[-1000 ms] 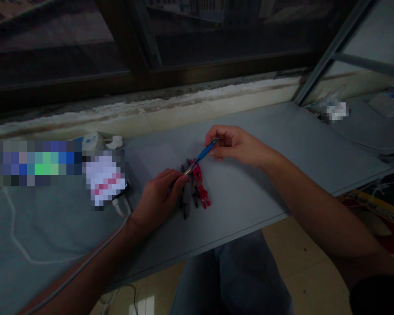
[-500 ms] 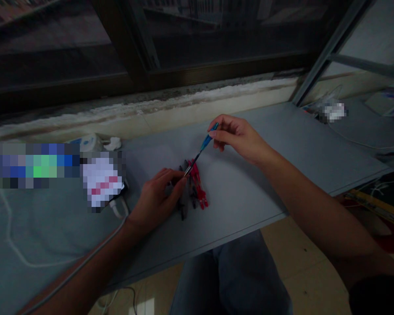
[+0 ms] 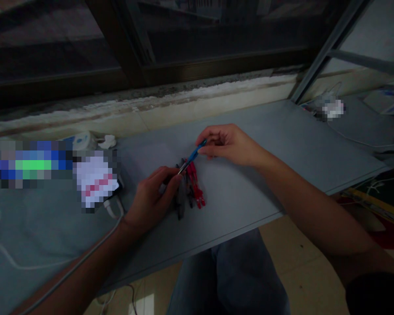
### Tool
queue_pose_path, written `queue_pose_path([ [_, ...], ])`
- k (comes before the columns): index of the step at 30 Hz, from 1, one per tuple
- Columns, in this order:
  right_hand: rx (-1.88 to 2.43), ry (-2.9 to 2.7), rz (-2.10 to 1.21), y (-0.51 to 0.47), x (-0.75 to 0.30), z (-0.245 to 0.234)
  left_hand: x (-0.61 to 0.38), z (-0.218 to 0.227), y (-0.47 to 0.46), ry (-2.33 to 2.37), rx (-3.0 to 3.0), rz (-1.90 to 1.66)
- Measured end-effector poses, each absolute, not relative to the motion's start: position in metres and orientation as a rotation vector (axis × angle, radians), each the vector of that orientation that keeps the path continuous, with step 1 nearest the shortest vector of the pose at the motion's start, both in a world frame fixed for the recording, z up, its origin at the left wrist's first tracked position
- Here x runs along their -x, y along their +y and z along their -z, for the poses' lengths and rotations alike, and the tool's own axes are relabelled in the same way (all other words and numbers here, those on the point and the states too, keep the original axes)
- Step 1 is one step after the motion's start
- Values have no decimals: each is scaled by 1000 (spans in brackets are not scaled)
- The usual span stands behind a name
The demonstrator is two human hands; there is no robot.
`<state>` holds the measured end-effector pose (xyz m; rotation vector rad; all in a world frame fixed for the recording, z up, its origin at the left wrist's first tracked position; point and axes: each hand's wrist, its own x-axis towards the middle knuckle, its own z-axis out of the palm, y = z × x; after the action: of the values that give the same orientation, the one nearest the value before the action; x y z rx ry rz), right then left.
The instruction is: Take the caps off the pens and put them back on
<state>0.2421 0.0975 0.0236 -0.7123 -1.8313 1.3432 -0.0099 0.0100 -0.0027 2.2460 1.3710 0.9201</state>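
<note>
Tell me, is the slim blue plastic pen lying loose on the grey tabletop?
No, the right hand pinches the slim blue plastic pen by its upper end and the left hand holds its tip.

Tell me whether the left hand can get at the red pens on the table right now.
Probably yes: the red pens lie uncovered close beside the left hand, with only the dark pens between, though it is busy pinching the blue pen.

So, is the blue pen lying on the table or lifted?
Lifted: the right hand holds the blue pen by its upper end, the left hand pinches its tip, above the red and black pens lying on the table.
</note>
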Motion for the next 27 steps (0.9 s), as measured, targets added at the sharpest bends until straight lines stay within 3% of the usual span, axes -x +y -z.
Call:
queue_pose_path([
  [3, 788, -1881, -1395, 91, -235, -20, 10, 1, 11, 1390, -2240, -899],
  [8, 1030, -2089, -1213, 85, -238, -25, 11, 1, 13, 1451, -2249, -924],
  [14, 699, -2036, -1158, 92, -243, -24, 16, 6, 12, 1673, -2132, -916],
  [20, 938, -2163, -1090, 91, -245, -29, 15, 5, 11, 1697, -2161, -922],
  [24, 709, -2051, -1189, 92, -242, -25, 14, 2, 11, 1691, -2149, -925],
  [27, 769, -2089, -1263, 93, -240, -22, 14, 2, 11, 1666, -2146, -915],
])
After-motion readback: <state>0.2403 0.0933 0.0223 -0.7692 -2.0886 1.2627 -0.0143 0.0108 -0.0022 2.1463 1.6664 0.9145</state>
